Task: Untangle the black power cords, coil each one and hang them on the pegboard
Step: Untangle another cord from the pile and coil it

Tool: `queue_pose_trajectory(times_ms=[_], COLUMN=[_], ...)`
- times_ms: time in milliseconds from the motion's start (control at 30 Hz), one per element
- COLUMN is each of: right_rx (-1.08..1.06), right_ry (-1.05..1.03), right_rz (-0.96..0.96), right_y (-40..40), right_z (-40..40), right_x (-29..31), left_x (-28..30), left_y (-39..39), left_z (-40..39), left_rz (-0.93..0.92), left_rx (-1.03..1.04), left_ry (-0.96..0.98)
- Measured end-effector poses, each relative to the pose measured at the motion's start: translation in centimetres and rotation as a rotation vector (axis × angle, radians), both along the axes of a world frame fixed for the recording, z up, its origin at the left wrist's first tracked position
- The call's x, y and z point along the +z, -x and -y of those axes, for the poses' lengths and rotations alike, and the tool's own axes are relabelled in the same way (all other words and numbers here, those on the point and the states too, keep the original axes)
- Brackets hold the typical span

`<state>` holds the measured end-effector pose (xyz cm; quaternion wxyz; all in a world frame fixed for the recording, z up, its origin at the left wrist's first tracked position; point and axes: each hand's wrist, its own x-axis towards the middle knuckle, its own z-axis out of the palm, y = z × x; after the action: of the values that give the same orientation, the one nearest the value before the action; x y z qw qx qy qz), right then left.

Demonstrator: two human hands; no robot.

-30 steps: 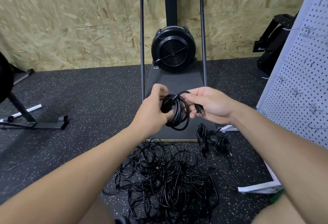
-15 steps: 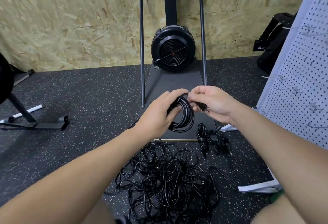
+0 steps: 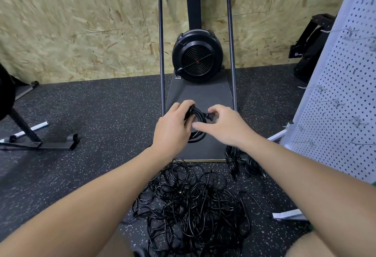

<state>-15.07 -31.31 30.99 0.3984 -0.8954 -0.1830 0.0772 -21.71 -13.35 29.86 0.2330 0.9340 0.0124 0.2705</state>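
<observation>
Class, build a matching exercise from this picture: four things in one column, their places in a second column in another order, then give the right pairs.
Things
1. coiled cord
2. tangled cords
3. pegboard
4. fan wheel

Places
A. loose heap on the floor
B. standing at the right edge
C. held in the left hand, the right hand pinching its plug
D. by the far wall, on the dark platform

Pairs: 1-C, 2-A, 3-B, 4-D

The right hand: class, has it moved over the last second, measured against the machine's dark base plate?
Yes. The right hand has turned, fingers now reaching left through the coiled cord, thumb pinching its plug, still over the base plate.
</observation>
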Motion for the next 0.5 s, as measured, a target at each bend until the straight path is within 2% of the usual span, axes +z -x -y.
queue_pose_trajectory(times_ms=[100, 200, 500], right_rx=[-0.031, 0.021, 0.297], right_ry=[-0.15, -0.201, -0.542], right_rz=[-0.122, -0.145, -0.412], right_y=[0.3, 0.4, -0.7], right_z=[-0.5, -0.8, 0.5], right_x=[0.2, -0.1, 0.0], left_x=[-0.1, -0.1, 0.3], left_y=[0.1, 0.4, -0.6], left_z=[0.4, 1.1, -0.4], left_rz=[0.006, -0.022, -0.148], left_rx=[-0.023, -0.058, -0.085], left_ry=[0.019, 0.075, 0.288])
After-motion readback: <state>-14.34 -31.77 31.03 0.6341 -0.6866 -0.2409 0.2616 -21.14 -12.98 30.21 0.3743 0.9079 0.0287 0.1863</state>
